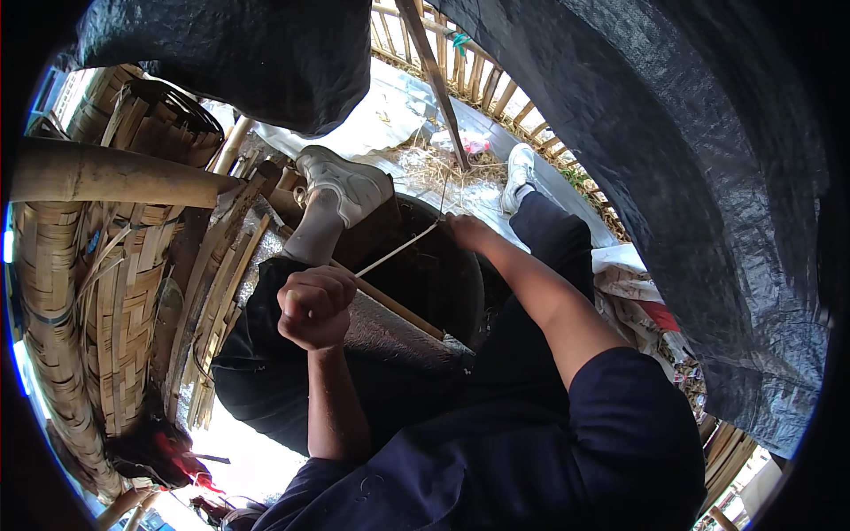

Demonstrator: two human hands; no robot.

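Note:
A thin pale strip (398,249), probably bamboo, stretches taut between my two hands above a dark round tub (478,292). My left hand (316,307) is closed in a fist at the strip's lower left end, over my bent knee. Farther off to the right, my right hand (467,232) is closed at the strip's other end. A thin dark sliver (444,196) juts up from those fingers; whether it is a blade or part of the strip I cannot tell. Below the strip lies a brown stick (403,310), slanting across the tub.
Woven bamboo baskets or rolls (124,301) and a thick bamboo pole (124,173) crowd the left. Black sheeting (691,177) hangs at right. My white shoes (347,188) are near the tub, one on each side. A slanting wooden post (434,80) stands ahead, before a slatted fence (496,88).

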